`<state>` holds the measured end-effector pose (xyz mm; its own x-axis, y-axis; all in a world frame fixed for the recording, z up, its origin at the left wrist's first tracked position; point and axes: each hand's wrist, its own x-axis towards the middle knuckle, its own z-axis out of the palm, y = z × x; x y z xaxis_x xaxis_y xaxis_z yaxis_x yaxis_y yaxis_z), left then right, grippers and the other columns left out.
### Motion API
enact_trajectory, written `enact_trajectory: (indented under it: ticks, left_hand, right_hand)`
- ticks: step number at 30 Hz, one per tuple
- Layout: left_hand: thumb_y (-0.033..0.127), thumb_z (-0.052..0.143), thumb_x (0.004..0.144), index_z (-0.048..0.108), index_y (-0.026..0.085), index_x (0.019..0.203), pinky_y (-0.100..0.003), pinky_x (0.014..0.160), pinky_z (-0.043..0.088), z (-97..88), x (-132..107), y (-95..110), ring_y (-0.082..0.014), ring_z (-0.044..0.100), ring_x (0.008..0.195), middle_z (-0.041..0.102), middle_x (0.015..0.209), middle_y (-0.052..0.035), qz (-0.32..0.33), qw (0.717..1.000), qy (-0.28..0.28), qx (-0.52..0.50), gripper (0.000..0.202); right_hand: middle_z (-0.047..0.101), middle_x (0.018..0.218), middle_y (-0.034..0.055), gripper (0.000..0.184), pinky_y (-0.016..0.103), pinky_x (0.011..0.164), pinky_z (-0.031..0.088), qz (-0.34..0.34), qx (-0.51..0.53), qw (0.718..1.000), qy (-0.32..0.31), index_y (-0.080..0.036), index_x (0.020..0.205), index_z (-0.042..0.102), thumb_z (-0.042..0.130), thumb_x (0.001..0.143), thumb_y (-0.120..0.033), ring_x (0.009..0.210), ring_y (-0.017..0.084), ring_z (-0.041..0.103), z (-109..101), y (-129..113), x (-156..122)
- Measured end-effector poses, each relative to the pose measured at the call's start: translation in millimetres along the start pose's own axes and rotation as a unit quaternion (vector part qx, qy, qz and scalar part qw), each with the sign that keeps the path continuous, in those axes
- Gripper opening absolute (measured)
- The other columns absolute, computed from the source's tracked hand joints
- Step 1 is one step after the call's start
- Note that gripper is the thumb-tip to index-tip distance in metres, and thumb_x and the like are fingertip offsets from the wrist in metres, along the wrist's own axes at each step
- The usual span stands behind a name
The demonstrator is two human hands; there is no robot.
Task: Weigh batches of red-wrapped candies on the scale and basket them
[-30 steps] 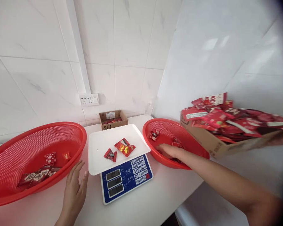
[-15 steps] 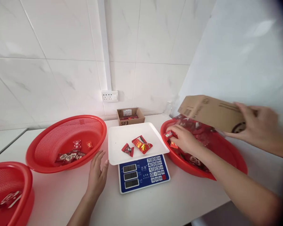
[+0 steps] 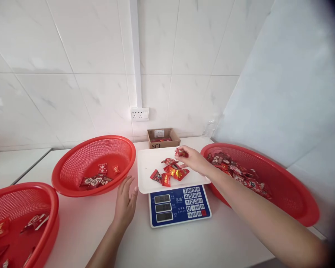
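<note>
Candies (image 3: pixel 176 173) lie on a scale (image 3: pixel 180 207) atop a white table (image 3: pixel 223 238) beside tiled walls (image 3: pixel 100 104).

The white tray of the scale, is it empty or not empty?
Not empty: several small red packets lie on the white tray, with bare white surface around them. The right hand holds another packet over it.

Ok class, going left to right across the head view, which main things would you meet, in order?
Left-edge red basket → second red basket → left hand → weighing scale → right-side red basket.
</note>
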<state>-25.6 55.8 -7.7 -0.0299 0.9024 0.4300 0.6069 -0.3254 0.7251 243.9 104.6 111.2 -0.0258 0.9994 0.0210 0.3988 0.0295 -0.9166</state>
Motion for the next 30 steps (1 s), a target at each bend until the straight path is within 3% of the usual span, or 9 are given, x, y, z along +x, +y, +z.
enact_trajectory:
  ticks: [6,9,13,19,24,30]
  left_hand:
    - [0.041,0.041,0.089,0.051,0.021,0.12,-0.048,0.097,0.041,0.9,-1,1,-0.0257,0.045,0.122,0.051,0.128,-0.0125,0.015,1.0,0.002,-0.003,0.038]
    - [0.041,0.041,0.089,0.05,0.021,0.121,-0.047,0.095,0.043,0.5,-2,2,-0.0262,0.044,0.122,0.05,0.13,-0.0125,0.008,1.0,-0.006,-0.002,0.038]
    - [0.04,0.041,0.09,0.05,0.021,0.122,-0.046,0.092,0.045,-0.3,-2,2,-0.0266,0.043,0.123,0.049,0.13,-0.0128,0.003,1.0,-0.01,-0.007,0.038]
    - [0.039,0.04,0.09,0.05,0.021,0.121,-0.048,0.094,0.043,-0.4,-2,3,-0.0266,0.044,0.123,0.051,0.128,-0.0133,0.01,1.0,-0.009,-0.002,0.037]
    - [0.039,0.04,0.09,0.05,0.02,0.122,-0.046,0.094,0.044,0.5,-3,2,-0.0264,0.043,0.124,0.049,0.13,-0.0139,0.006,1.0,-0.015,-0.008,0.038]
    - [0.04,0.039,0.09,0.049,0.018,0.122,-0.044,0.091,0.046,2.2,-3,1,-0.0263,0.042,0.125,0.049,0.131,-0.0149,0.0,1.0,-0.02,-0.008,0.039]
  right_hand:
    - [0.064,0.095,0.0015,0.023,0.037,0.078,0.053,-0.061,-0.163,0.984,0.027,-0.023,0.096,0.059,0.06,0.075,-0.032,0.087,0.019,0.06,-8,11,-3]
    - [0.063,0.111,0.0034,0.033,0.037,0.091,0.046,-0.053,-0.21,0.976,0.006,-0.023,0.106,0.06,0.063,0.073,-0.029,0.1,0.021,0.058,-9,7,-8]
    - [0.053,0.13,0.0064,0.048,0.035,0.098,0.04,-0.053,-0.238,0.97,-0.025,-0.022,0.119,0.057,0.065,0.073,-0.03,0.116,0.022,0.051,-8,1,-13]
    - [0.057,0.126,0.0052,0.036,0.036,0.097,0.042,-0.106,-0.253,0.962,0.008,-0.023,0.118,0.058,0.048,0.084,-0.027,0.115,0.02,0.052,-10,12,-10]
    - [0.054,0.13,0.0041,0.041,0.038,0.097,0.042,-0.089,-0.238,0.967,-0.004,-0.025,0.125,0.054,0.045,0.086,-0.032,0.116,0.021,0.052,-7,20,-12]
    - [0.027,0.149,0.0095,0.062,0.042,0.11,0.022,-0.077,-0.287,0.948,-0.112,-0.022,0.141,0.035,0.045,0.085,-0.048,0.136,0.023,0.022,3,23,-23]
